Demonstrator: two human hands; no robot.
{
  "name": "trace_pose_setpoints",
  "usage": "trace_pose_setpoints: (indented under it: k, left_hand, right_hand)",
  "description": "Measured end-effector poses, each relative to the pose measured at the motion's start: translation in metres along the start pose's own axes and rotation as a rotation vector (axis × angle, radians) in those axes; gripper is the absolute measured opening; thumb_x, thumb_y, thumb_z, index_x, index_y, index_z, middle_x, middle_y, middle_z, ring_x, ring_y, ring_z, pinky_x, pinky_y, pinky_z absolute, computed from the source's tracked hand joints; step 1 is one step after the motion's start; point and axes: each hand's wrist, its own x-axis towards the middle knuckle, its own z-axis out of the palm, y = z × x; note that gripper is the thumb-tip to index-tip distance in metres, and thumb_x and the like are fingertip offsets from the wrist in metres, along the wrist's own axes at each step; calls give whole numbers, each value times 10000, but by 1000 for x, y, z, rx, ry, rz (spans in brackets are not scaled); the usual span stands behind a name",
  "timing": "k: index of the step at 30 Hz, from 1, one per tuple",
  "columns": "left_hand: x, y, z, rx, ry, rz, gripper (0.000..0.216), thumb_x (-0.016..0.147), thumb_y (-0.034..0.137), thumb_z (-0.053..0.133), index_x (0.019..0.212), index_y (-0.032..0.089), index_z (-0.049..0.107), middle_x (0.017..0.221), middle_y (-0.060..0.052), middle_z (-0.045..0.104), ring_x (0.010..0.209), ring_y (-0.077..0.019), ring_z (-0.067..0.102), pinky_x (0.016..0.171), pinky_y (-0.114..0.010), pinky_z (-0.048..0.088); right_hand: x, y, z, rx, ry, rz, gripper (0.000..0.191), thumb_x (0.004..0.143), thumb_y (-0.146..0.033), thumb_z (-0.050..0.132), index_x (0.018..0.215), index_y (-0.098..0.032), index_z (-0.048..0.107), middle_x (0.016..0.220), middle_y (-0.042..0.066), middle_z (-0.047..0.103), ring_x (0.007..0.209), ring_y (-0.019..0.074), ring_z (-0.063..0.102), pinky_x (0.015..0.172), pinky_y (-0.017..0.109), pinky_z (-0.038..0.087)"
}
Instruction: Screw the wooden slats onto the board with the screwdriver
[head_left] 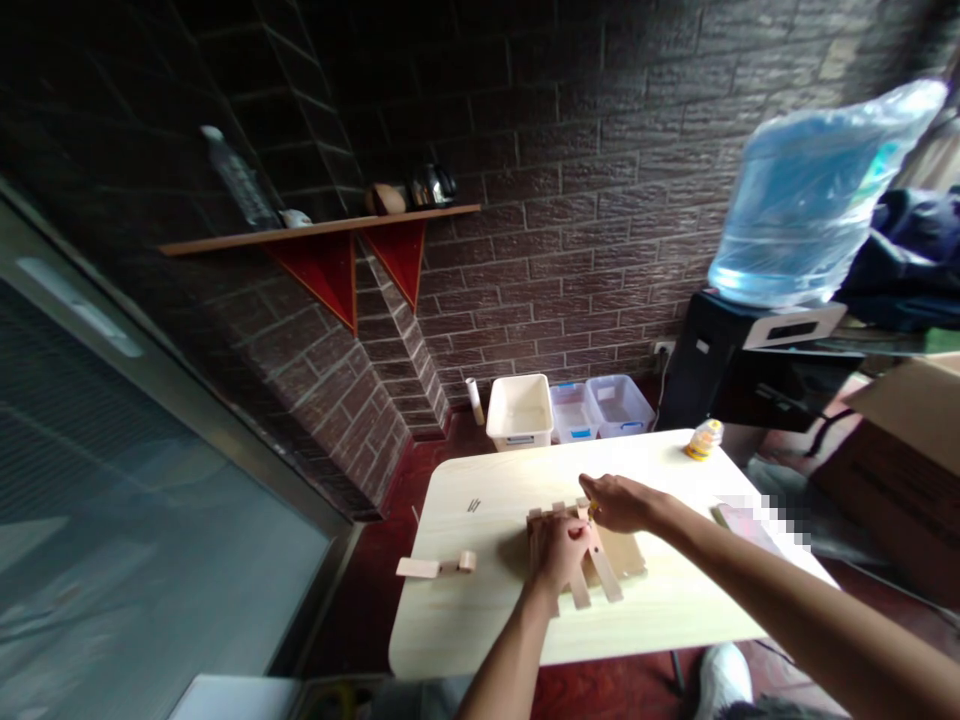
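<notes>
Slatted wood piece [604,578] – head view – is seen mid-table [480,635], touched by L hand [562,552], fingers curled; whether it's gripped can't be told. Sm. yellow item [593,508] is gripped in R hand's [619,502] closed fingers, just beside L hand.

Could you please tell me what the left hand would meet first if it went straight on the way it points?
Probably the right hand, just beyond the left hand in this view, though depth is unclear.
</notes>
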Motion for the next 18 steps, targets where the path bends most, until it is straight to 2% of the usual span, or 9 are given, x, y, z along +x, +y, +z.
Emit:
trace_pose_setpoints:
  k: [4,13,18]
  left_hand:
    - [2,-3,1,-7,-6,-20,281,831,224,524,570,163,608,537,13,547,556,-110,465,561,-264,256]
    - [3,-2,0,33,13,-9,283,818,221,518,549,177,594,533,19,553,543,-115,476,571,-265,269]
    - [4,-1,-1,34,20,19,274,816,241,532,557,176,588,553,14,565,576,-125,488,616,-257,297]
  right_hand:
    - [6,7,-1,54,-51,-33,327,844,-163,513,1161,-87,537,958,175,713,849,267,692,619,291,437]
    - [4,5,1,37,-46,-6,323,875,-150,512,1189,-77,528,981,186,719,877,273,700,637,293,453]
    - [2,2,-7,9,-68,45,309,911,-254,567,1169,-88,530,1009,198,711,910,273,696,659,286,459]
